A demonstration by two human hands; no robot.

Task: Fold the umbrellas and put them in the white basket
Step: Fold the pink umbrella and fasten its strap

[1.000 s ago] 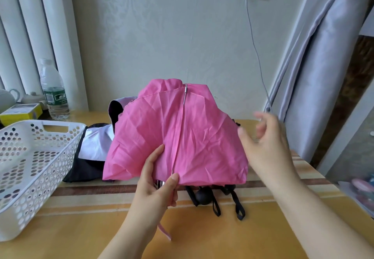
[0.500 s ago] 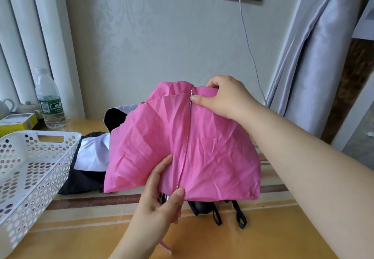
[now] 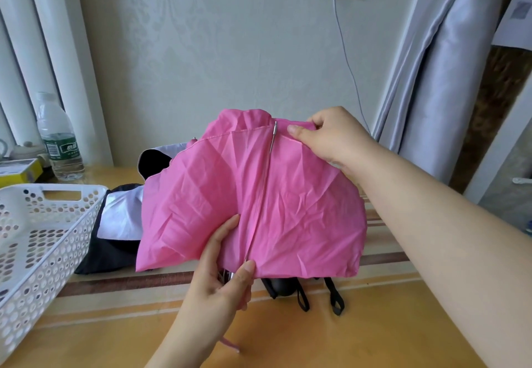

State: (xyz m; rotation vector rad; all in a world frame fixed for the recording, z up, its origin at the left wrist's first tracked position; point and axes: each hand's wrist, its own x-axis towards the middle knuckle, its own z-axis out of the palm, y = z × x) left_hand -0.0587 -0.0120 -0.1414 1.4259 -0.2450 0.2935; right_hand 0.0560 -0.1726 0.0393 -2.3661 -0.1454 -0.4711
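Now the right hand [image 3: 331, 137], free a second ago, pinches the pink umbrella [image 3: 259, 209] at its far edge while the left hand [image 3: 227, 275] grips the near edge: pleating begins.

R hand [image 3: 331, 137] moved up, now pinches pink umbrella [image 3: 288, 209] top edge.
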